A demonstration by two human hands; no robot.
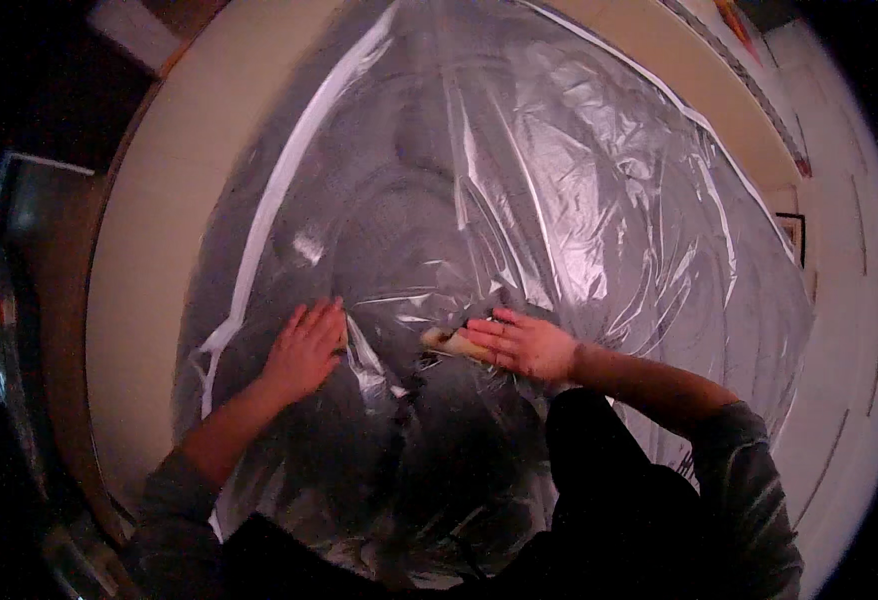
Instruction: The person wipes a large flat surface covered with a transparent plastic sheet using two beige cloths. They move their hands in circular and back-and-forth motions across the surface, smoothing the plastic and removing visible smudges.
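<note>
A large sheet of clear plastic film (pixel 409 225) with white edge strips lies spread over a dark grey surface. My left hand (pixel 304 349) rests flat on the film, fingers stretched forward and slightly apart. A small yellowish sliver (pixel 343 334) shows beside its fingers; what it belongs to is hidden. My right hand (pixel 525 345) lies palm down with its fingers spread over a yellowish, elongated object (pixel 446 342), most of which the hand covers. I cannot tell whether that object is above or beneath the film. Creases run through the film between both hands.
Pale tiled flooring (pixel 161 187) borders the film on the left. Wrinkled, shiny folds (pixel 581 225) fill its right part. A white panelled surface (pixel 844 300) stands at the far right, with a small dark-framed item (pixel 791 236) near it. My dark-clothed knee (pixel 596 435) is close below my right hand.
</note>
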